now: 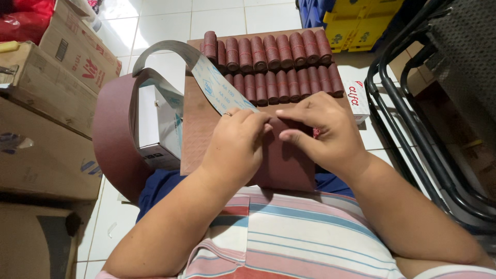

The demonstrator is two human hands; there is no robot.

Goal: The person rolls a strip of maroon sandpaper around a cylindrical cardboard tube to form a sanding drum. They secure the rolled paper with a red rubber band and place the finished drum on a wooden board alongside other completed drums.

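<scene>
Sandpaper strip point(206, 77), looping up from a big roll point(111, 134) on the left, is pinched at its end on the brown board point(199, 134) by the left hand point(235, 147) and right hand point(323, 132), fingertips curled for tight rolling; finished rolls point(274, 64) are lined beyond.

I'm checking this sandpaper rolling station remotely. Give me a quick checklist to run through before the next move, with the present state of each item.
1. Both hands on the strip end: ok; left hand and right hand pinch it together on the brown board.
2. Sandpaper strip feeds freely: ok, it loops from the left with no snag visible.
3. Finished rolls clear of the hands: ok, in two rows at the board's far end.
4. Roll tightness: cannot tell, fingers hide it.
5. White box out of the way: ok, beside the board.
</scene>
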